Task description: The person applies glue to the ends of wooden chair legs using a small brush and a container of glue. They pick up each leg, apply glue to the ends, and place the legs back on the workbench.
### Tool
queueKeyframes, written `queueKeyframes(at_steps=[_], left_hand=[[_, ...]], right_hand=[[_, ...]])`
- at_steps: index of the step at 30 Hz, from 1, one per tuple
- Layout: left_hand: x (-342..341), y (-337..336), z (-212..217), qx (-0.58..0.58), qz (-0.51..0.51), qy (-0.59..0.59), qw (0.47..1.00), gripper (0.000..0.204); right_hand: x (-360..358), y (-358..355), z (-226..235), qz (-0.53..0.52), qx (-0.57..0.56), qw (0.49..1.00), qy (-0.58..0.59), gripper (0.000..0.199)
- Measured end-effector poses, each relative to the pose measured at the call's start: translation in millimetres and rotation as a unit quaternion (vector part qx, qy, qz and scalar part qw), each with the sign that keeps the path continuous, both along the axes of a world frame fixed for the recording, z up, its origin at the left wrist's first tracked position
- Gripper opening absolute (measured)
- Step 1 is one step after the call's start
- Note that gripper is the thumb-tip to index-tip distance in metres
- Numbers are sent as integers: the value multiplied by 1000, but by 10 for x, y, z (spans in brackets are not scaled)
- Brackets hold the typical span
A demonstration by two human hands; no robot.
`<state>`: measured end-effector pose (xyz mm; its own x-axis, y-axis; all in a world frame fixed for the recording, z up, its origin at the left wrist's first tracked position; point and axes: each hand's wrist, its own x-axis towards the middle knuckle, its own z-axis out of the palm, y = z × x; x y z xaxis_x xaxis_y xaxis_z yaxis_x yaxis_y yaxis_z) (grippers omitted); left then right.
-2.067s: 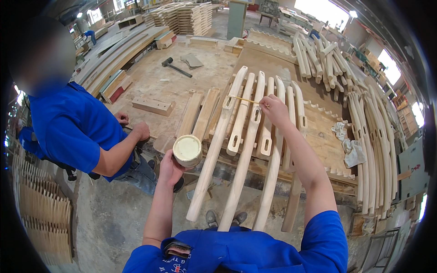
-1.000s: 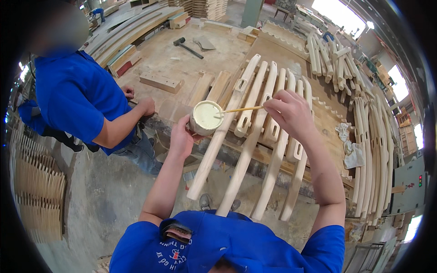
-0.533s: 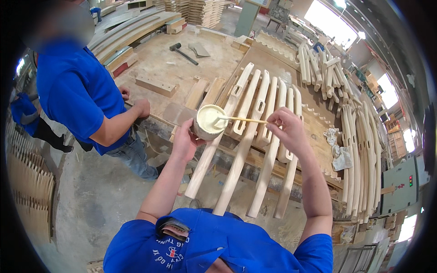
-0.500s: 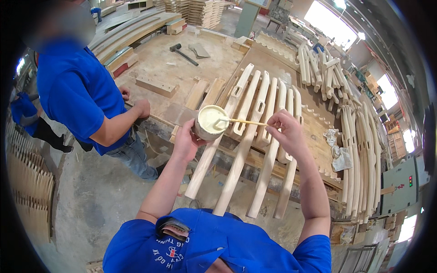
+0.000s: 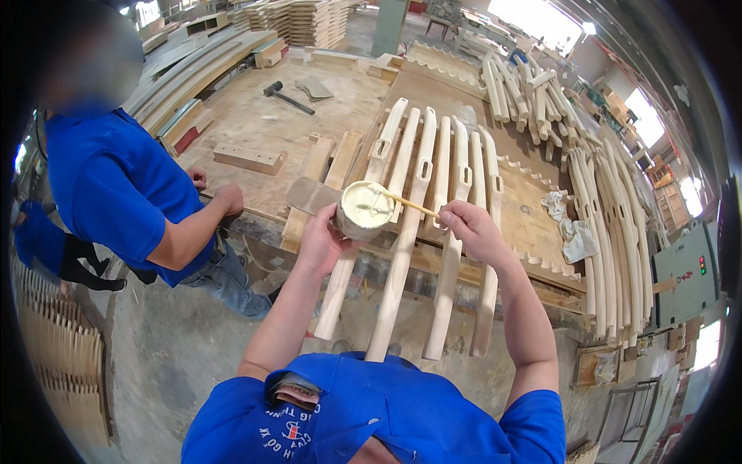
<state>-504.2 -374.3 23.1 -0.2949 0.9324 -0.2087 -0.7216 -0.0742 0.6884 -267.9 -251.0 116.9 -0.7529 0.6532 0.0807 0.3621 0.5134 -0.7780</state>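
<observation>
My left hand [image 5: 321, 246] is wrapped round a round pot [image 5: 357, 230] of pale cream paste, held up over the near edge of the workbench. A thin wooden stick [image 5: 418, 206] slants down into the paste [image 5: 367, 203]; my right hand [image 5: 473, 229] pinches its outer end. Whether the stick ends in a brush is hidden by the paste. Below and beyond my hands lie several pale, curved wooden slats [image 5: 402, 263] side by side, some with oval slots. Their near ends jut out past the bench edge.
A co-worker in a blue shirt [image 5: 116, 178] stands at the left, hands at the bench [image 5: 232, 93]. On it lie a mallet [image 5: 287, 98] and a wooden block [image 5: 249, 158]. More slats [image 5: 610, 232] stack at the right, near a white rag [image 5: 578, 240] and a control box [image 5: 685, 274].
My right hand has come slightly left, toward the pot, and the stick's tip has shifted within the paste. My left hand still holds the pot. The whole view has swung a little.
</observation>
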Motion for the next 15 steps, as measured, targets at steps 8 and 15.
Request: queueKeyframes(at_steps=[8,15], left_hand=[[-177,-113,-147,3,62,-14,998,37],[-257,-190,-227,16,58,-8,998,39]], right_hand=[[215,293,-360,-88,192,977,-31,13],[135,390,-549,-88,250,964,-26,8]])
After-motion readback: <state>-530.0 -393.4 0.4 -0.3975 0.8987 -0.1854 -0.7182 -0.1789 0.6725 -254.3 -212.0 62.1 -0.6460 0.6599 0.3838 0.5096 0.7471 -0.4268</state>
